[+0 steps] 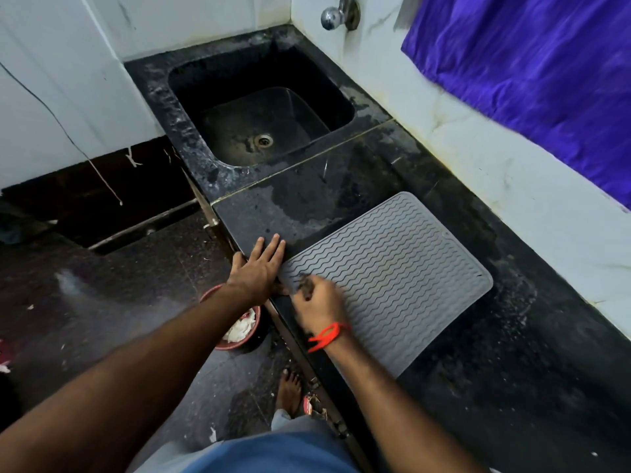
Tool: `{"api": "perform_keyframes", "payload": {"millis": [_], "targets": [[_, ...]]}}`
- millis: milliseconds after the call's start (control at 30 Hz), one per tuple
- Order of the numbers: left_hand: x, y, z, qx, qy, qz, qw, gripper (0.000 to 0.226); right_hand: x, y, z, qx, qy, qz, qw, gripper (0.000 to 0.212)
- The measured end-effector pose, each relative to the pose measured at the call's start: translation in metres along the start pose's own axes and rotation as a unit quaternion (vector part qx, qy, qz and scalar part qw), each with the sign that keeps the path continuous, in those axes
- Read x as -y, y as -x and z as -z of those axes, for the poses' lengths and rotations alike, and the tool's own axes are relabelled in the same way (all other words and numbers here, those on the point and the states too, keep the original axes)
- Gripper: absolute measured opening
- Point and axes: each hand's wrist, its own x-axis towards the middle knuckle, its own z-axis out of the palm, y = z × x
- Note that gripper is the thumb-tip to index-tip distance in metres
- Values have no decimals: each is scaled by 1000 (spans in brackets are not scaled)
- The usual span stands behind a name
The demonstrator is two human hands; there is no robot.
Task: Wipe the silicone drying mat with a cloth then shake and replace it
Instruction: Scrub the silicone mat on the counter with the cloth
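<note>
Flat on the counter, the left hand lay spread beside the mat; the right hand pinched something small and dark on it.

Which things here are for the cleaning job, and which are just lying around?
For the job: mat; left hand flat on the counter by the mat's corner; right hand on the mat, holding something small and dark.

Lying about: sink, tap, purple cloth, red bowl on the floor.
</note>
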Motion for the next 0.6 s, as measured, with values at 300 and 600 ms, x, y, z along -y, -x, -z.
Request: {"api": "perform_keyframes", "payload": {"millis": [300,600], "targets": [[2,3,8,19,39,-15,999,112,-10,-67,65,-16,-255,-102,961,13],[26,0,25,47,52,-42,997,95,18,-53,3,-42,-86,-41,995,15]]}}
